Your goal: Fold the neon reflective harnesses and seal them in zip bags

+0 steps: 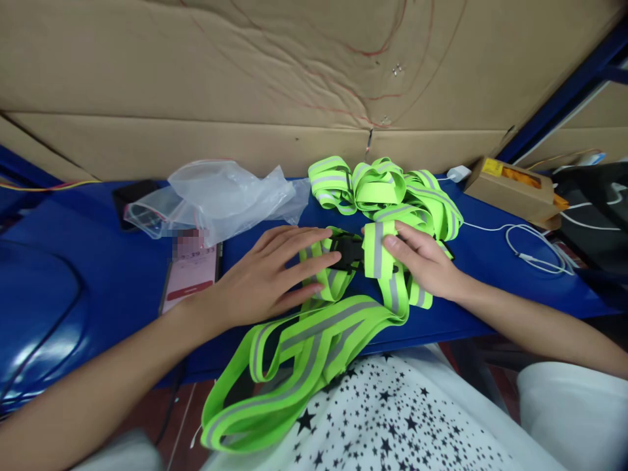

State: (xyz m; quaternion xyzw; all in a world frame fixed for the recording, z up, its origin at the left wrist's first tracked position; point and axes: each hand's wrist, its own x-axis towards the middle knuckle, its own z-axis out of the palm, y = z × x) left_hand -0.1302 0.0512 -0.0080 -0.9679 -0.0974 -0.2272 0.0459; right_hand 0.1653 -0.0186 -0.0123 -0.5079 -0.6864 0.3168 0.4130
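A neon-green reflective strap (314, 347) with grey stripes lies across the blue table (108, 275) and hangs over its front edge onto my lap. My left hand (267, 278) rests flat on the strap, fingers stretched toward a black plastic buckle (347, 252). My right hand (422, 261) pinches a folded end of the strap (377, 248) just right of the buckle. Behind both hands sits a pile of more green straps (387, 190).
A crumpled clear plastic bag (220, 196) lies at the back left, with a phone (191, 275) showing a pink screen beside it. A cardboard box (515, 190) and white cable (534, 252) sit at the right. Brown cardboard (245, 78) walls the back.
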